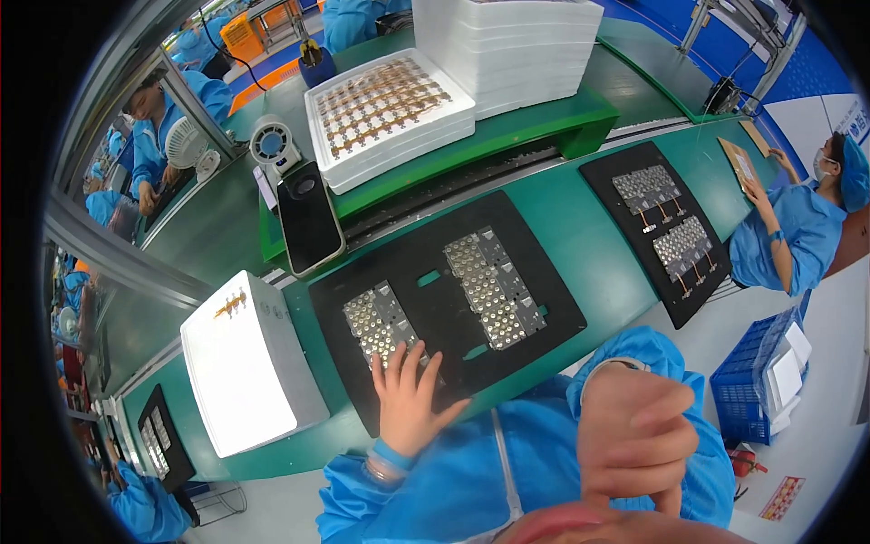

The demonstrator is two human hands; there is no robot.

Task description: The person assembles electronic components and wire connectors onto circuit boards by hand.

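My left hand [405, 399] is open, its fingers spread over the lower end of a grey circuit board panel [373, 317] dotted with round metal domes. That panel lies on a black tray [426, 349], with a second, longer panel [483, 286] to its right. My left wrist wears a blue band [393, 455]. Close to the camera at the lower right, my right hand [634, 431] is raised off the table with its fingers curled closed. Nothing shows in it, though the inside of its fist is hidden.
A white foam tray [240, 372] holds one small amber flex piece. On a green stand [507, 145] sit a foam tray of flex pieces [385, 100] and stacked foam trays [507, 59]. A phone [310, 218] lies beside a small fan [274, 145]. Another black tray [657, 231] lies right, near a co-worker [788, 208].
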